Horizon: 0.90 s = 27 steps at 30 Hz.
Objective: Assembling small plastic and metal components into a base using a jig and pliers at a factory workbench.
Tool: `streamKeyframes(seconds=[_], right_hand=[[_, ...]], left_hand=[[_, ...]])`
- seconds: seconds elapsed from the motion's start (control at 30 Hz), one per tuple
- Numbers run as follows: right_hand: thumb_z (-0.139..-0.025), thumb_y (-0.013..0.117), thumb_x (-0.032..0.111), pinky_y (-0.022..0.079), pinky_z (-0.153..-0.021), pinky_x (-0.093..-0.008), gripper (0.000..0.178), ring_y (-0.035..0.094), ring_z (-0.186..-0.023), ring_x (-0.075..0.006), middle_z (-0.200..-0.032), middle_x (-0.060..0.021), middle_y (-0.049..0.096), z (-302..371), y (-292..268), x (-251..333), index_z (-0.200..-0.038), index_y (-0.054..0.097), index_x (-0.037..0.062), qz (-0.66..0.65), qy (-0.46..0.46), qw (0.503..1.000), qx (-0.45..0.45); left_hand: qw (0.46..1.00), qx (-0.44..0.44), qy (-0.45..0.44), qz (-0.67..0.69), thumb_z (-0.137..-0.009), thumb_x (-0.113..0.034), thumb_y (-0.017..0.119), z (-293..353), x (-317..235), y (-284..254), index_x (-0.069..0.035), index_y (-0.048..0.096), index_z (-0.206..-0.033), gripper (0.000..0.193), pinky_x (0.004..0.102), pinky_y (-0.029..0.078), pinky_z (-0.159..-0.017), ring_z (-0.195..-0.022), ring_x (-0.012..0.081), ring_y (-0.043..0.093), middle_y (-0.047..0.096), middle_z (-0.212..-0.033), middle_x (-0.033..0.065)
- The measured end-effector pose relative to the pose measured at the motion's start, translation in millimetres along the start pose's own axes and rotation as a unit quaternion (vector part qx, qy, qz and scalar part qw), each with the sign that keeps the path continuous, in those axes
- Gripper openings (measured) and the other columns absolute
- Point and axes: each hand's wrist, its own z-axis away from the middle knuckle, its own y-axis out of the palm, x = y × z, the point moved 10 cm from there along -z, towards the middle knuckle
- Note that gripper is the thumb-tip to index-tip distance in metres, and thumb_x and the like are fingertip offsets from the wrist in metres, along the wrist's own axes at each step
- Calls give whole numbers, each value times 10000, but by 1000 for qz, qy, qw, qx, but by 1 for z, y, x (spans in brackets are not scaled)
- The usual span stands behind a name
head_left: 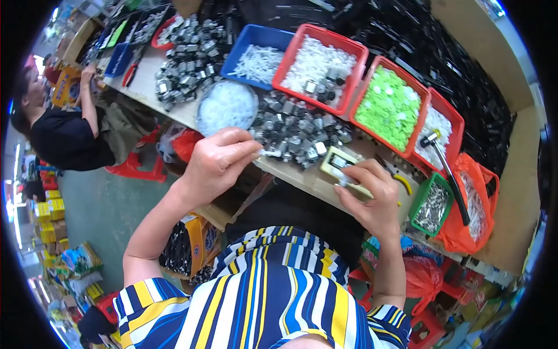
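My left hand (218, 163) pinches a small white plastic piece (269, 153) in front of the round tub (228, 108) of clear, whitish bits. On the right, my right hand (372, 189) is closed, with thumb and fingers at a pale yellow block (339, 163) near the table's front edge. A small whitish part shows between those fingertips, too blurred to name. The block has a recess with something metallic in it. Between my hands and the bins lies a pile of small silver-and-black metal parts (299, 129), just beyond the block.
Blue bin (256, 35) and red bin (317, 96) hold white pieces; another red bin (372, 131) holds green ones. A hammer (450, 168) leans over an orange bag (485, 224) beside a green bin (431, 230) of metal pins. Yellow-handled tool (402, 183). A co-worker (64, 128) sits left.
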Motion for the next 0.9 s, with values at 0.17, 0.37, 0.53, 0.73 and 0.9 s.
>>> streamKeyframes(seconds=[0.17, 0.37, 0.53, 0.73, 0.9], right_hand=[[-732, 830, 61, 536, -676, -311, 272, 678, -772, -214, -894, -102, 658, 3, -17, 2, -967, 720, -21, -31, -6, 999, -15], [-727, 831, 95, 508, -679, -338, 267, 669, -770, -228, -865, -89, 665, 20, -33, -11, -950, 719, 2, -37, 30, 999, -25], [-721, 834, 86, 516, -662, -325, 262, 670, -754, -219, -869, -95, 674, 21, -36, -13, -940, 722, -4, -20, 24, 999, -14], [-706, 847, 110, 501, -673, -366, 291, 665, -764, -259, -868, -96, 668, 17, -34, -3, -951, 720, 17, 38, -20, 999, -6], [-708, 852, 129, 485, -711, -383, 321, 658, -809, -275, -895, -92, 663, 18, -34, 0, -977, 710, 27, 86, -26, 996, -5]], left_hand=[[992, 11, 29, 122, -817, 37, 743, -29, -30, 45, 8, 742, -959, 145, 322, 557, -681, -787, 248, 699, 698, -915, 121], [985, 37, 73, 154, -818, 22, 747, -49, -56, 74, 12, 731, -969, 152, 344, 562, -689, -805, 271, 694, 685, -919, 130], [982, 49, 93, 158, -810, 13, 762, -55, -59, 85, 10, 737, -972, 164, 337, 566, -684, -811, 255, 699, 690, -917, 129], [977, 72, 81, 184, -824, -4, 758, -59, -58, 96, 13, 728, -950, 130, 343, 557, -669, -776, 270, 695, 682, -883, 124], [970, 99, 60, 212, -827, -36, 768, -61, -55, 112, 13, 725, -983, 169, 357, 543, -644, -744, 286, 686, 687, -890, 134]])
